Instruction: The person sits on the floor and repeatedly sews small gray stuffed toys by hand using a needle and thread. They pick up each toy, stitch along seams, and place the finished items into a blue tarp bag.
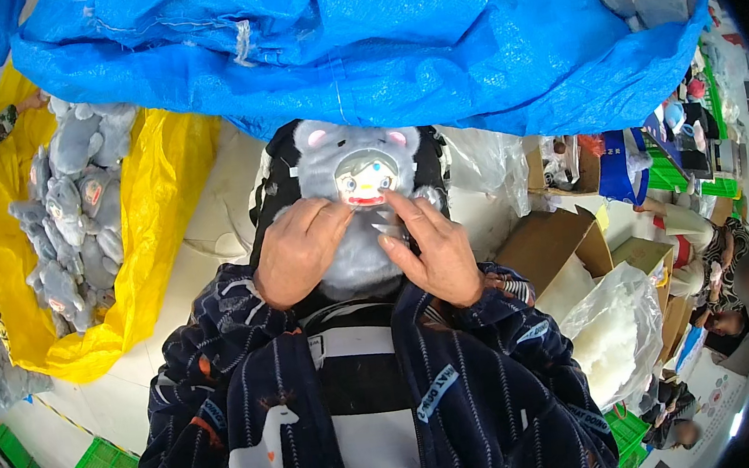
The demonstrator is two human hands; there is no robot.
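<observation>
A grey plush toy with round ears and a doll-like face lies face up on my lap. The face has painted eyes and a red mouth, and grey fur rings it. My left hand is closed on the toy's left side, its bent fingertips at the lower edge of the face. From the other side my right hand grips the toy, fingers by the mouth and thumb lower on the belly. Small pale pointed bits show between that thumb and the fingers; I cannot make out what they are.
A big blue woven sack hangs just beyond the toy, more grey plush pieces at its far right. On the left, a yellow sack holds several grey plush toys. Cardboard boxes and a clear bag of white stuffing stand right.
</observation>
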